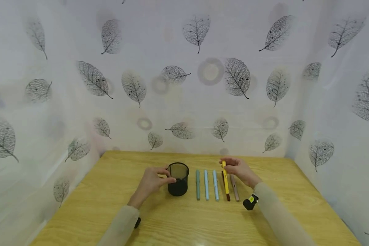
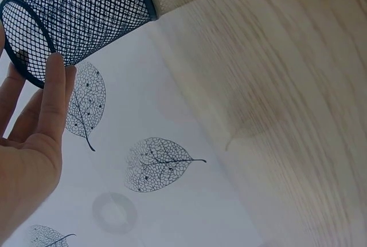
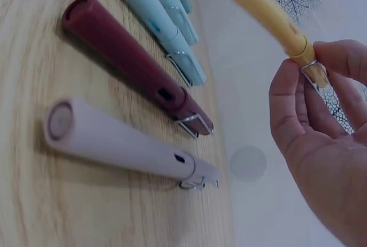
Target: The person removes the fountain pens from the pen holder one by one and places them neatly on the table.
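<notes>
In the head view my left hand (image 1: 150, 182) holds the rim of a black mesh pen holder (image 1: 177, 188), which stands upright on the table. The left wrist view shows fingers (image 2: 53, 95) at the rim of its mesh cup. My right hand (image 1: 241, 171) pinches a yellow pen (image 1: 225, 181) by its clip end, raised above the table. Under it lies a dark red pen (image 3: 126, 58), partly hidden in the head view. Beside that is a greyish-pink pen (image 3: 123, 141). A green pen (image 1: 197, 184) and two light blue pens (image 1: 206, 186) lie between the holder and the yellow pen.
The wooden table (image 1: 184, 222) meets a pale curtain (image 1: 184, 102) printed with leaves at the back and sides. A small black device (image 1: 250, 202) is worn at the right wrist. The lying pens form a row of roughly parallel pieces.
</notes>
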A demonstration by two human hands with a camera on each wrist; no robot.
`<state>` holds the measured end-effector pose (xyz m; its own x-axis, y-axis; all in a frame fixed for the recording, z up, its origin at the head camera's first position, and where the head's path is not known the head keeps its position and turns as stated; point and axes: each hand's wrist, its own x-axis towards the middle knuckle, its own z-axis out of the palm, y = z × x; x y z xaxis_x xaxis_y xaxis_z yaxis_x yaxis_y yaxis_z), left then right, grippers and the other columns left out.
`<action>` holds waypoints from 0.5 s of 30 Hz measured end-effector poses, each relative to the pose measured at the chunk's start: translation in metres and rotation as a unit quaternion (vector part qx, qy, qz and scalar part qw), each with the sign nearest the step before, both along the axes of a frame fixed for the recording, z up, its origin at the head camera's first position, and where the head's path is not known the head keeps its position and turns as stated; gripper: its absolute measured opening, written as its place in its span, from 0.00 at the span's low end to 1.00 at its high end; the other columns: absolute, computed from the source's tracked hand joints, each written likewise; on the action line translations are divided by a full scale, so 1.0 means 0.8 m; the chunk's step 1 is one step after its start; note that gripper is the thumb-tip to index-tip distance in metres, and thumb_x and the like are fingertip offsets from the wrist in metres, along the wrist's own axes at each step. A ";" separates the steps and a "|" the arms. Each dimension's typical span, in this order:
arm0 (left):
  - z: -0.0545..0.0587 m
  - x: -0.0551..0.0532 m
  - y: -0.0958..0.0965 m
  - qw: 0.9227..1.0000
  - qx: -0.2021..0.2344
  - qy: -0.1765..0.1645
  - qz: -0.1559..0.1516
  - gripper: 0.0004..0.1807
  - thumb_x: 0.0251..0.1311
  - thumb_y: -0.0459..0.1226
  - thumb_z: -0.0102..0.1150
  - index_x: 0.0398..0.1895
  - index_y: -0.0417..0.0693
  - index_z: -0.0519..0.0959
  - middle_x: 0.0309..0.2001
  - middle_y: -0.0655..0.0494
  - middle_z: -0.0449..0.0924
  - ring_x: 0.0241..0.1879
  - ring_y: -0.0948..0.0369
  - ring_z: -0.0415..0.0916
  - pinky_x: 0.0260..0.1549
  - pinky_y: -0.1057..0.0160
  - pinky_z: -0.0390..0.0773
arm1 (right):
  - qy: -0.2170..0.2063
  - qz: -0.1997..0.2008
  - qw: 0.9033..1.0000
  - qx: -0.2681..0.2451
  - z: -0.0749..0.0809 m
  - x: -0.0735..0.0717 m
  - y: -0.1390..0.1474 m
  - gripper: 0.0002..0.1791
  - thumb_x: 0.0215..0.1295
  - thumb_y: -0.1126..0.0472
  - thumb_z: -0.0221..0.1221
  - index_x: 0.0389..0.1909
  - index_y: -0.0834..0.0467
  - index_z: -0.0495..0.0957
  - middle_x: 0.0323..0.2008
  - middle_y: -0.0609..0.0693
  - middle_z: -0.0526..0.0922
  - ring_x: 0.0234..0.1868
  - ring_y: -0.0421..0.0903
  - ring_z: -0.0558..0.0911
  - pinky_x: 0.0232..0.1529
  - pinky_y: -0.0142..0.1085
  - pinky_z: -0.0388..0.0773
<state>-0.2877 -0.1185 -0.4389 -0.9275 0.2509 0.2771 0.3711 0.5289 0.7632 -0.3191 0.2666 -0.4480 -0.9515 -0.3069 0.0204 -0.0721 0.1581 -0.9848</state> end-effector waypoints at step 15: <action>0.000 0.001 -0.001 1.000 0.004 -0.004 0.003 0.11 0.44 0.51 0.76 0.19 0.61 0.83 0.56 0.46 0.81 0.48 0.53 0.85 0.17 0.68 0.73 | 0.008 0.020 0.999 0.037 -0.006 0.000 0.040 0.31 0.69 0.62 0.59 0.70 0.67 0.62 0.69 0.73 0.62 0.64 0.55 0.74 0.56 0.35 0.78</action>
<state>-0.2871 -0.1195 -0.4391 -0.9309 0.2437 0.2719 0.3624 0.5248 0.7702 -0.3189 0.2984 -0.4529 -0.9384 -0.3454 0.0112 -0.0953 0.2274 -0.9691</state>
